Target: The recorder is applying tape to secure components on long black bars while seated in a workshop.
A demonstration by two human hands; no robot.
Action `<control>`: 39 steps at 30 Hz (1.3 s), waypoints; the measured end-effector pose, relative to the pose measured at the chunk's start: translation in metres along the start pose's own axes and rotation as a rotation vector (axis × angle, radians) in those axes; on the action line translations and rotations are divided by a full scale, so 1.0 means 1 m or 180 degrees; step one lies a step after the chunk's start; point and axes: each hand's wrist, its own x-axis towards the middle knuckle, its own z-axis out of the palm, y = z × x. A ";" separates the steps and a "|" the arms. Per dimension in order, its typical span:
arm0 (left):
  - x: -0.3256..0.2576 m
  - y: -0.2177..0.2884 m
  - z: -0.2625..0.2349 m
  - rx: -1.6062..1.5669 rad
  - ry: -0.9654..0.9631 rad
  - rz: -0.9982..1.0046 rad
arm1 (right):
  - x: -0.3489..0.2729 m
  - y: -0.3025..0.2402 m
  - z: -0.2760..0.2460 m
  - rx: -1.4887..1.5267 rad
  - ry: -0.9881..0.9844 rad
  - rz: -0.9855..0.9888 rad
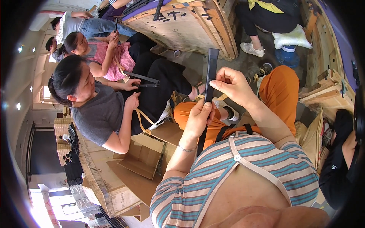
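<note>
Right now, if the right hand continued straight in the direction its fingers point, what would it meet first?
The right hand points left and already pinches the long black strip. Past the strip, the line probably leads toward the neighbouring seated person's dark trousers, though depth is unclear.

floor (197, 62) | tape rolls (267, 68), flattened cardboard (131, 178), likely a blue jug (288, 54)

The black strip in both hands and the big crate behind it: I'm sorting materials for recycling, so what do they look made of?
Black strip: likely plastic, going by its smooth, matte, rigid look; metal can't be ruled out. Crate: bare wood, with visible planks and a pale unpainted panel.
</note>
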 end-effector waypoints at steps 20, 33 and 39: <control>0.001 0.001 -0.001 -0.0156 0.0072 -0.0030 | 0.007 -0.004 -0.011 0.0113 -0.0479 0.0243; 0.014 -0.015 -0.004 0.0668 0.0560 0.0269 | 0.005 -0.012 -0.011 -0.0557 -0.0239 0.0156; 0.012 -0.018 -0.006 0.1168 0.1009 0.0497 | -0.017 -0.032 0.004 -0.0904 0.0099 -0.0500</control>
